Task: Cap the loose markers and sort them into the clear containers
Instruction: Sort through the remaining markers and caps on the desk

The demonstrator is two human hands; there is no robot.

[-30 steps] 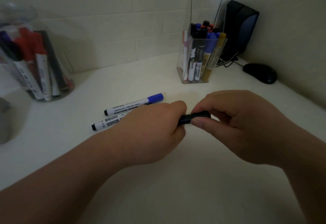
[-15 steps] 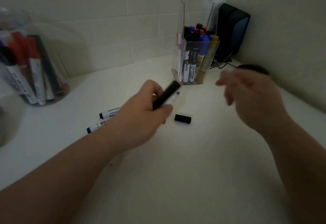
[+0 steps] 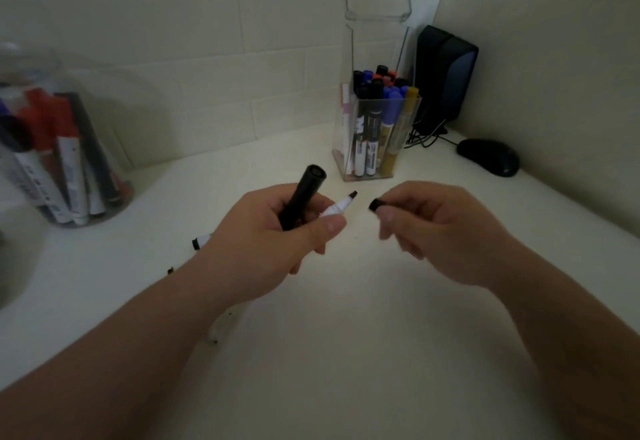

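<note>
My left hand grips two markers together above the white desk: a capped black marker pointing up and away, and an uncapped white marker whose dark tip points right. My right hand pinches a small black cap a short way right of that bare tip, with a gap between them. The end of another loose marker shows on the desk behind my left wrist. A square clear container of markers stands at the back, and a round clear jar of markers stands at the left.
A black speaker and a black mouse with cables sit in the back right corner. The tiled wall runs behind the desk. A small white object lies under my left forearm.
The black cap lay on the desk half a second ago; my right hand now pinches it near the marker tip. My left hand holds the markers higher, the uncapped tip turned right.
</note>
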